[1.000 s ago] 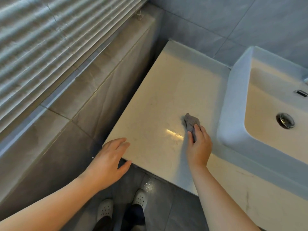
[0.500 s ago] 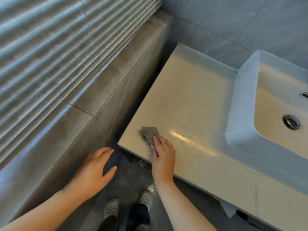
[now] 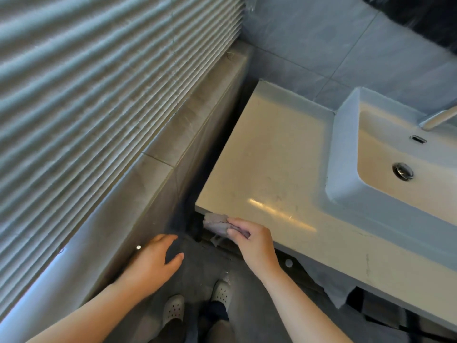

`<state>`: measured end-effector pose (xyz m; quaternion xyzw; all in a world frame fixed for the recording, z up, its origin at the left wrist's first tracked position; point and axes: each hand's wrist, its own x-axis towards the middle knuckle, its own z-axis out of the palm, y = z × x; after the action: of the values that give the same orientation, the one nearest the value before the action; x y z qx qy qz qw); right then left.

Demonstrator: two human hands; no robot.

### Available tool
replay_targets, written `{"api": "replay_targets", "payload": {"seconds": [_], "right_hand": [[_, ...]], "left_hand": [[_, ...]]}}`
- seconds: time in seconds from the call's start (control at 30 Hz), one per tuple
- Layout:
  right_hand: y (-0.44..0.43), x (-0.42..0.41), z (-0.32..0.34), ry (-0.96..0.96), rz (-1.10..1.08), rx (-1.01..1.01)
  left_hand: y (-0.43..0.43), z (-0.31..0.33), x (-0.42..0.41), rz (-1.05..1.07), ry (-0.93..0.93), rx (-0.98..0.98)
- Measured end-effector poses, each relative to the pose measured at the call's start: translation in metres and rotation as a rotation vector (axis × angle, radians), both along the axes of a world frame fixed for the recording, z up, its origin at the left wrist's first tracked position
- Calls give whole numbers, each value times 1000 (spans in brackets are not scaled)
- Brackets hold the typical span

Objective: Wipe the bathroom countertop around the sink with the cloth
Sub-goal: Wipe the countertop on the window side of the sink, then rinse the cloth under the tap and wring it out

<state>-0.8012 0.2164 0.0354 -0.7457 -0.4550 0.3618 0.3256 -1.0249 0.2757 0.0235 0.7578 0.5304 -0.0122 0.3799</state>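
The right hand is pinching the cloth, bunched half off the front corner of the countertop, while the left hand is hovering spread below that corner, so any further pull is risking dragging the cloth off.

Pale slatted blinds fill the left side above a grey tiled ledge. Grey wall tiles rise behind. White perforated shoes stand on the dark floor.

A home bathroom — a white rectangular vessel sink with a metal drain sits on a pale stone countertop, grey wall tiles behind, slatted window blinds alongside.
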Motion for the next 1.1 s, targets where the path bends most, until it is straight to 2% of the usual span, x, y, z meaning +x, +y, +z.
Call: {"api": "replay_targets", "payload": {"seconds": [0.13, 0.27, 0.57, 0.63, 0.77, 0.97, 1.1], "right_hand": [[-17, 29, 45, 72, -92, 6], [-36, 66, 85, 61, -188, 56], [-85, 164, 160, 18, -338, 180], [-98, 193, 166, 34, -330, 227], [-124, 262, 177, 18, -360, 290], [-152, 364, 184, 22, -382, 336], [-156, 417, 181, 12, -430, 339]], "left_hand": [[6, 24, 26, -64, -77, 45], [13, 53, 70, -135, -201, 84], [-2, 144, 224, -330, -538, -71], [-11, 154, 264, -343, -579, -52], [-32, 169, 342, -255, -637, -43], [-60, 182, 444, -264, -698, -71], [-63, 184, 495, -223, -612, -47]]}}
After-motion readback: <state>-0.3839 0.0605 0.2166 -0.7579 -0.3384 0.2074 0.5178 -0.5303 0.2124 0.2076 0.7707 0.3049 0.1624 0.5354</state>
